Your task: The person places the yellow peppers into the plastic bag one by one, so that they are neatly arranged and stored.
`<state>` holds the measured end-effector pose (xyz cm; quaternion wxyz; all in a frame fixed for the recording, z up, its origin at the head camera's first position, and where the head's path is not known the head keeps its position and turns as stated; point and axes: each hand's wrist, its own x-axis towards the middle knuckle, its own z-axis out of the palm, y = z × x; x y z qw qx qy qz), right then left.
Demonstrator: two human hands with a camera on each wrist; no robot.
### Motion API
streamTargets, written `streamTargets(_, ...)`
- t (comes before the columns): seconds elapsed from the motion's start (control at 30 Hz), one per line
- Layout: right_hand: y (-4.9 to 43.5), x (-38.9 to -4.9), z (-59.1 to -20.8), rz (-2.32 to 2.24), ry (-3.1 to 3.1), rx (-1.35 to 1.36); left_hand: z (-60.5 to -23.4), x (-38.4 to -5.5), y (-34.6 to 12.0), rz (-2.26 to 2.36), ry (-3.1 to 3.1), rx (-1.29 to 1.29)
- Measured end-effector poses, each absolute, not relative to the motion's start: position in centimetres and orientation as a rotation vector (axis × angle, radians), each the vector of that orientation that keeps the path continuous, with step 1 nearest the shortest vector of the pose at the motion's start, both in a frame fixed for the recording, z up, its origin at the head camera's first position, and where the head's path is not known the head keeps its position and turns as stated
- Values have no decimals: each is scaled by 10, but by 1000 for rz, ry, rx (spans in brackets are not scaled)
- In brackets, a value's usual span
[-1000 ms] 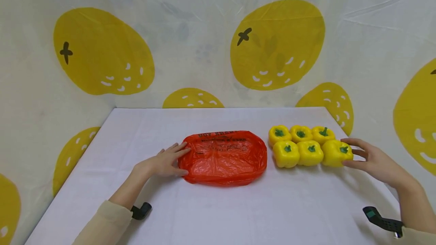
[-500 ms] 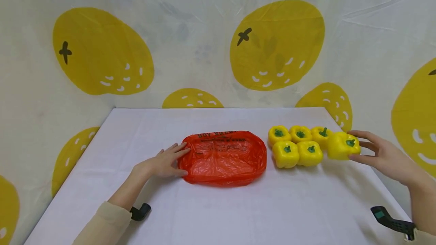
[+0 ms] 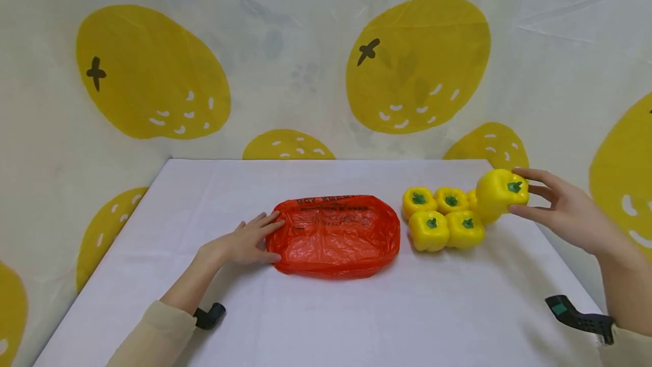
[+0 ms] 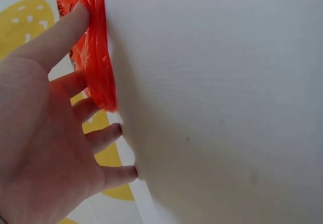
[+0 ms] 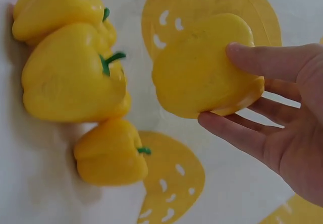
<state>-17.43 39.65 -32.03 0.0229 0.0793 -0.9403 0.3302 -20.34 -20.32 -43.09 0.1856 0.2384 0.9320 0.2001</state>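
A yellow bell pepper (image 3: 493, 194) with a green stem hangs above the table, pinched between the thumb and fingers of my right hand (image 3: 570, 211). The right wrist view shows this bell pepper (image 5: 204, 65) clear of the others. Below and left of it stand several more yellow bell peppers (image 3: 429, 231) in two rows; the lifted one partly hides the back right one. A red plastic bag (image 3: 333, 237) with dark print lies flat in the middle. On its left edge rests my left hand (image 3: 249, 240), fingers spread; the left wrist view shows the thumb touching the bag (image 4: 101, 57).
A white cloth covers the table (image 3: 316, 321). Behind it hangs a pale curtain (image 3: 290, 61) printed with large yellow fruit. Black wrist devices sit on both forearms, the right one (image 3: 578, 316) held above the table's right edge.
My right hand has lifted the front right bell pepper off the table, first rightward, then up and back over the back right one. My left hand has stayed on the bag.
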Motion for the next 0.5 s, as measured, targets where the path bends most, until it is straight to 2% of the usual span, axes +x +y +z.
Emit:
streamTargets(0.17, 373, -177, -308, 1045, -2871, 274, -427, -203, -202, 570, 2620, 680)
streamTargets(0.5, 314, -193, -304, 1204, -2754, 552, -427, -202, -202, 556, 2619, 659)
